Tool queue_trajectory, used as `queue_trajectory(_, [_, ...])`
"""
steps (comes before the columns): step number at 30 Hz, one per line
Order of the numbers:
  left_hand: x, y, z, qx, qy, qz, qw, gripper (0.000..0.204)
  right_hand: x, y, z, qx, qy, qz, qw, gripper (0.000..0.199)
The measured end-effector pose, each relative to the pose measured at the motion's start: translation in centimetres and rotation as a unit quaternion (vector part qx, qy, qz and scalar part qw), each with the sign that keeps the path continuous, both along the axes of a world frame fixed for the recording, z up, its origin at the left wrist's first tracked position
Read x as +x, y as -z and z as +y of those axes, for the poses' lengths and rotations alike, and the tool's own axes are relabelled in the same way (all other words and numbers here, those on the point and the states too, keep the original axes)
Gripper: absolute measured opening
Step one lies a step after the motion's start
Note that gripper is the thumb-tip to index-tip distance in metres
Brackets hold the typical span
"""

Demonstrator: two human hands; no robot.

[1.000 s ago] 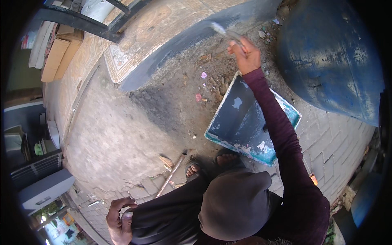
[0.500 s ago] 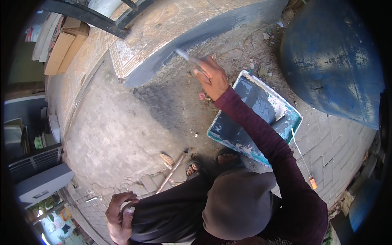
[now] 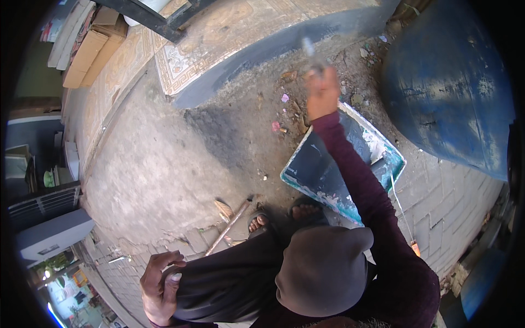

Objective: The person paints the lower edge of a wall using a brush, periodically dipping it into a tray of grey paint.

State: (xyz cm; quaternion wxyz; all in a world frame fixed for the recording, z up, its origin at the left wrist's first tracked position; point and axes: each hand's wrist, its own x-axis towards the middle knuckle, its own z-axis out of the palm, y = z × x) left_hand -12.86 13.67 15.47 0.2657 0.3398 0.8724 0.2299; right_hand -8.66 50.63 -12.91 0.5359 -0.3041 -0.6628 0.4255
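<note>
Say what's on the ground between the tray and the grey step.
The head view shows a purple scrap, a pink scrap and brown litter between tray and step.

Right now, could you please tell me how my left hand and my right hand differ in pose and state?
The right hand grips a pale-tipped tool; the left hand shows no tool. The right hand is stretched out ahead, while the left hand is beside the dark trouser leg, fingers curled. The right hand looks blurred; the left hand looks sharper. Both hands are bare.
</note>
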Motion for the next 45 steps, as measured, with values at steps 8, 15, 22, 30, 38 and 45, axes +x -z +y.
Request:
queue_trajectory(8, [-0.4,0.6,0.7,0.008,0.005,-0.021,1.000,0.031,2.6,-2.5,-2.5,-0.056,-0.295,-0.063,0.952,0.023])
queue_trajectory(15, [-0.7,1.6,0.0,0.008,-0.003,0.003,1.000,0.036,15.7,-3.5,-0.4,-0.214,-0.134,-0.215,0.943,0.008])
queue_trajectory(22, [-1.2,3.1,1.0,0.078,0.094,-0.029,0.992,0.039,19.5,2.6,-2.0,-0.109,-0.060,-0.399,0.908,0.020])
queue_trajectory(30, [-4.3,14.4,-4.5,0.021,-0.188,-0.044,0.981,0.021,17.9,0.9,-3.3,-0.036,-0.128,-0.362,0.923,0.013])
queue_trajectory(38, [1.0,35.7,-8.5,-0.052,0.003,0.163,0.985,0.031,18.6,-1.0,-3.8,-0.098,-0.189,-0.374,0.903,0.010])
queue_trajectory(45, [-1.1,38.3,-11.5,-0.086,-0.007,0.317,0.944,0.035,20.4,0.6,-4.3,-0.151,-0.158,-0.354,0.909,0.014])
